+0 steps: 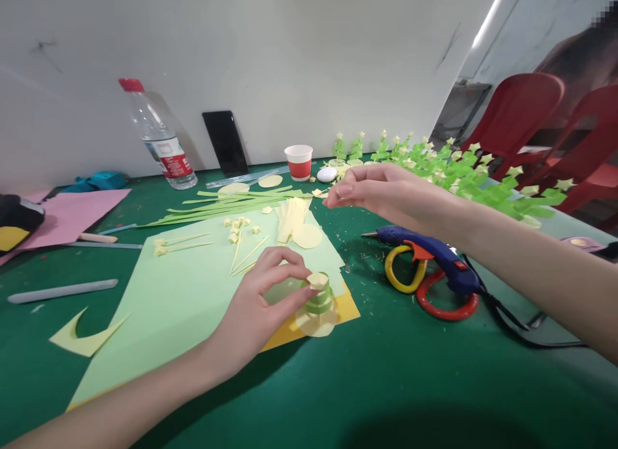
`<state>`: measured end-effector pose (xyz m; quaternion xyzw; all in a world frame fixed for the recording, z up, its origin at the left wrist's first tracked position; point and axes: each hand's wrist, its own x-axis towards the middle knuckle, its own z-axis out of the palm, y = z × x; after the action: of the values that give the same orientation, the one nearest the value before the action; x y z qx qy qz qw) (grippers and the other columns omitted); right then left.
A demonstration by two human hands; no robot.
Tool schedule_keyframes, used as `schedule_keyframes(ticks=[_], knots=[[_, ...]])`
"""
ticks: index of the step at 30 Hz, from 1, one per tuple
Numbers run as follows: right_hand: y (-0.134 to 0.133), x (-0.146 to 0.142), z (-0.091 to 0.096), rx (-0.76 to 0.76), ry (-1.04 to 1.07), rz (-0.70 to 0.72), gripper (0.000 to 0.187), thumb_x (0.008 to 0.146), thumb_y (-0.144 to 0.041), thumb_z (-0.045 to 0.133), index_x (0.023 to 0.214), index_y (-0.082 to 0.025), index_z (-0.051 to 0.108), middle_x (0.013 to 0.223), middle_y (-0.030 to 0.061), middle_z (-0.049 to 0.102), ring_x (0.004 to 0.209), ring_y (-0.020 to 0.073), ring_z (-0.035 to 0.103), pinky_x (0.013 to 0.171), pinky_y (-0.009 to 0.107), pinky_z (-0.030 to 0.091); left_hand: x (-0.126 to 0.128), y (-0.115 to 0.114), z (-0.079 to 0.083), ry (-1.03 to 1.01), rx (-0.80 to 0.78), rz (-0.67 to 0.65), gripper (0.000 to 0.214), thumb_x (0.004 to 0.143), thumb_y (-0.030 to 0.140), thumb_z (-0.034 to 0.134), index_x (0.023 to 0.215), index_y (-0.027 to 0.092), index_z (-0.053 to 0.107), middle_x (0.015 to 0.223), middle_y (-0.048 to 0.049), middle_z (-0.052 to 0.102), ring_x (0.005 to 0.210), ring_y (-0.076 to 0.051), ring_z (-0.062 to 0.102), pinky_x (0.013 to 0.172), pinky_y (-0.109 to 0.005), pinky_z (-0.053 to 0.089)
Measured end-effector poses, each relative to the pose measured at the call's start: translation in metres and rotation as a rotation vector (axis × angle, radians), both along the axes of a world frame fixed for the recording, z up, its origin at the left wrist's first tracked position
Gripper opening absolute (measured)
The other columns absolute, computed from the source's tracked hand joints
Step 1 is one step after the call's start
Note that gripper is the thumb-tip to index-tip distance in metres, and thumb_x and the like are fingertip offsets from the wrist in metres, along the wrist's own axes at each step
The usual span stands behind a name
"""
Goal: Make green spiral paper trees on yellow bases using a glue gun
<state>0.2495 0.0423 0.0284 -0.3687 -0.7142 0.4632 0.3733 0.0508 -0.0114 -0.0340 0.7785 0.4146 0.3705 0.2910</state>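
Observation:
My left hand [263,297] pinches the pale yellow paper star [317,281] at the top of a small green paper-strip tree [320,301]. The tree stands upright on a round cream paper base [316,325]. My right hand [381,188] hangs above the table behind it, thumb and fingers drawn close together. Anything between those fingertips is too small to make out. Beyond the left hand, loose folded stars [235,227], toothpicks [250,254] and a cream paper disc [308,236] lie on light green sheets [178,294].
A blue glue gun [434,249] lies over scissors [447,301] at right, its cord trailing. Behind stand several finished paper trees [444,165], a red-and-white cup [299,163], a phone [225,143] and a bottle [167,140]. Green strips [226,205] lie behind the sheets.

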Motion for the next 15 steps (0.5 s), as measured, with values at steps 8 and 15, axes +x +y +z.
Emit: schedule_keyframes(ticks=[8,15], knots=[[-0.001,-0.004,0.0,0.168,-0.197,0.063,0.028,0.083,-0.04,0.044,0.071,-0.021,0.063,0.089,0.0001,0.06,0.093,0.0131,0.053,0.085,0.026,0.036,-0.001,0.0,-0.003,0.004,0.04,0.002,0.009,0.077,0.025,0.054,0.07,0.025,0.06,0.125,0.0,0.045,0.121,-0.023,0.037,0.099,-0.045,0.032],[-0.008,-0.011,0.006,0.231,-0.381,-0.007,0.033,0.083,-0.043,0.041,0.071,-0.02,0.062,0.081,0.0008,0.056,0.078,0.0111,0.049,0.07,0.022,0.036,-0.002,0.001,-0.004,0.004,0.048,-0.025,0.008,0.077,0.027,0.054,0.072,0.025,0.06,0.121,0.0012,0.049,0.121,-0.023,0.037,0.101,-0.043,0.032]])
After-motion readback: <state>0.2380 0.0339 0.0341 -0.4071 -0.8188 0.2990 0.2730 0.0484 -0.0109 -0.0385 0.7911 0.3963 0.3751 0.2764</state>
